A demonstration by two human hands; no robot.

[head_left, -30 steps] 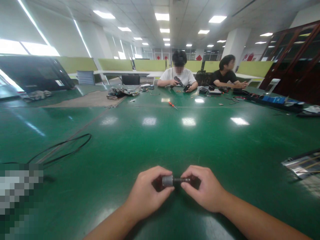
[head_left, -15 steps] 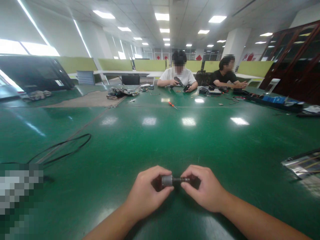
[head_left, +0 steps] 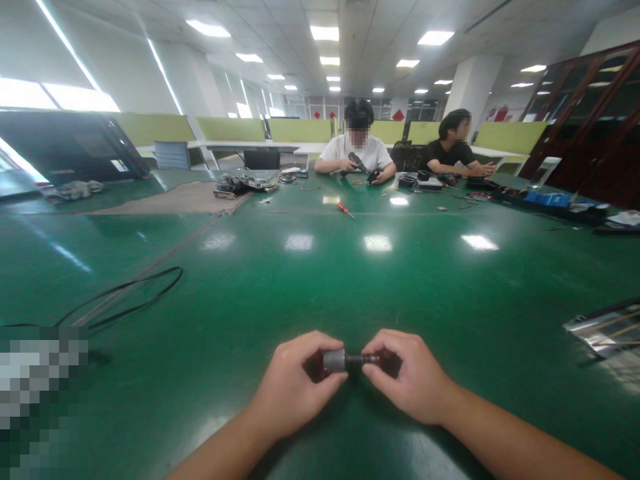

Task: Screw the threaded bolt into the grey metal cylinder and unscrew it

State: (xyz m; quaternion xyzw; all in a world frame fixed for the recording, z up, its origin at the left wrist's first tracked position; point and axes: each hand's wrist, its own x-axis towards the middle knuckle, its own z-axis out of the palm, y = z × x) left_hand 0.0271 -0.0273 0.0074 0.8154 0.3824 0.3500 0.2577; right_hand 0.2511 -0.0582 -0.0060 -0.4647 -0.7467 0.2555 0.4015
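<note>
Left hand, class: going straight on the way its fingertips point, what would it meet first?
The left hand would first meet the dark rod beside the grey cylinder it holds, then likely the right hand; exact depth is unclear.

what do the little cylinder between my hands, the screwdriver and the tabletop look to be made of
Cylinder: probably metal, dull grey, from its muted sheen; grey plastic is possible.
Screwdriver: orange-red handle, likely plastic by its bright even colour; thin shaft, probably metal.
Tabletop: smooth, glossy green surface that mirrors the ceiling lights; coating or plastic sheet, unclear.
</note>
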